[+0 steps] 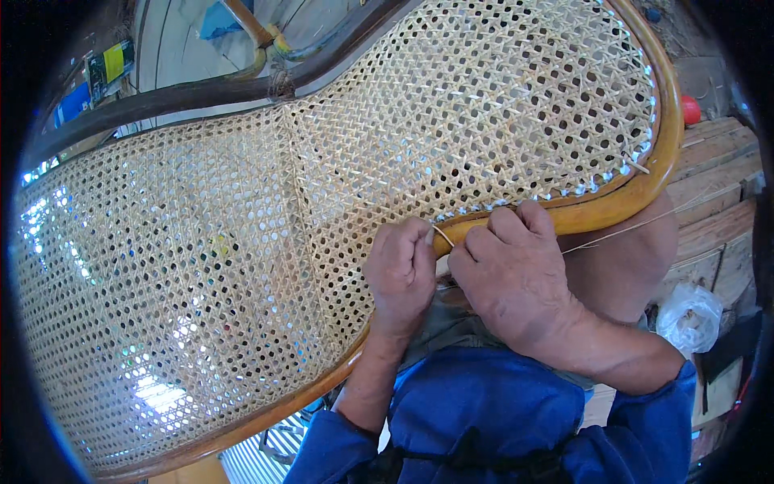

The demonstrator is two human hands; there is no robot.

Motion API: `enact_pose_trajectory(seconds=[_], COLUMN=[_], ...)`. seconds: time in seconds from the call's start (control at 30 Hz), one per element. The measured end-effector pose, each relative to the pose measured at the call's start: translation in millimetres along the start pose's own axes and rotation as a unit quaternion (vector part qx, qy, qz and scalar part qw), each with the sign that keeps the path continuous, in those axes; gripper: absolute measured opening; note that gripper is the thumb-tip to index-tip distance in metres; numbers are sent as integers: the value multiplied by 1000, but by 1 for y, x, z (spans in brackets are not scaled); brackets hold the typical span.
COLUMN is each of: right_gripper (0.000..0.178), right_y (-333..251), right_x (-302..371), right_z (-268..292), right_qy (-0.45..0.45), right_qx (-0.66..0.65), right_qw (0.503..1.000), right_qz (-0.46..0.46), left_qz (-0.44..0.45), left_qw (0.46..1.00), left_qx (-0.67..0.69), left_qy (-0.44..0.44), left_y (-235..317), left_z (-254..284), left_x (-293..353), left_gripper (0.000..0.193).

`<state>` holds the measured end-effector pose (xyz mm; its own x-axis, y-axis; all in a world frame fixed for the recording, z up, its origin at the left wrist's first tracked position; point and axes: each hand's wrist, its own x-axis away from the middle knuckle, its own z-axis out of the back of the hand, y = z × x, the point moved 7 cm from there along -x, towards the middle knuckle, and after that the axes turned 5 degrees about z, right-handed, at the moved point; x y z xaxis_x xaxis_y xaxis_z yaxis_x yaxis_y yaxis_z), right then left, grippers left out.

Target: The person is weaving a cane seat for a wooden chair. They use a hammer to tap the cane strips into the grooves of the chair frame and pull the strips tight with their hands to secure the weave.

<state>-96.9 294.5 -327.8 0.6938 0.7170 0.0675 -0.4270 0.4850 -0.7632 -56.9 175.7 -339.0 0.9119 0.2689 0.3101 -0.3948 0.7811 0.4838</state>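
Note:
A woven cane panel point(451, 121) in a curved wooden frame point(601, 208) lies across my lap. At the frame's near edge my left hand point(401, 270) is closed, with thumb and fingers pinched on a thin cane strand point(443, 236). The strand loops over the wood between my hands. Just right of it, my right hand point(516, 278) is closed with curled fingers against the rail; a length of strand trails rightward from under it. What lies inside its fingers is partly hidden. White bits point(592, 181) line the panel's edge, and a short peg point(637, 165) sticks out at the right.
A dark curved wooden bar point(193, 95) runs along the panel's far side, joined by a lighter piece point(246, 22). Wooden slats point(717, 153), a red round object point(691, 110) and a clear plastic bag point(690, 317) are at the right. My bare knee point(625, 258) is under the frame.

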Motion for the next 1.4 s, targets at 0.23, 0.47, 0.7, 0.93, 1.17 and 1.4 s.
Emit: enact_pose_trajectory(seconds=[0.23,0.47,0.7,0.93,1.17,1.4], right_gripper=[7,26,15,18,20,23], right_y=[4,16,64,50,57,31], right_x=[0,6,177,346,386,387], right_z=[2,77,134,15,-23,-6], right_qy=[-1,124,417,234,295,288], right_qx=[-6,60,-122,19,56,106], right_qw=[1000,990,848,815,817,840], right_qz=[-9,-28,-304,-529,-492,-448], left_qz=[-16,-74,-22,-92,77,76], left_qw=[1000,996,995,992,954,927], left_qx=[-15,-34,-94,-57,266,335], left_qy=[-17,25,36,67,112,152], left_y=[4,10,-3,1,-30,-37], left_z=[0,3,4,13,24,43], left_x=[-1,4,17,23,30,37], left_gripper=[8,15,16,21,24,25])
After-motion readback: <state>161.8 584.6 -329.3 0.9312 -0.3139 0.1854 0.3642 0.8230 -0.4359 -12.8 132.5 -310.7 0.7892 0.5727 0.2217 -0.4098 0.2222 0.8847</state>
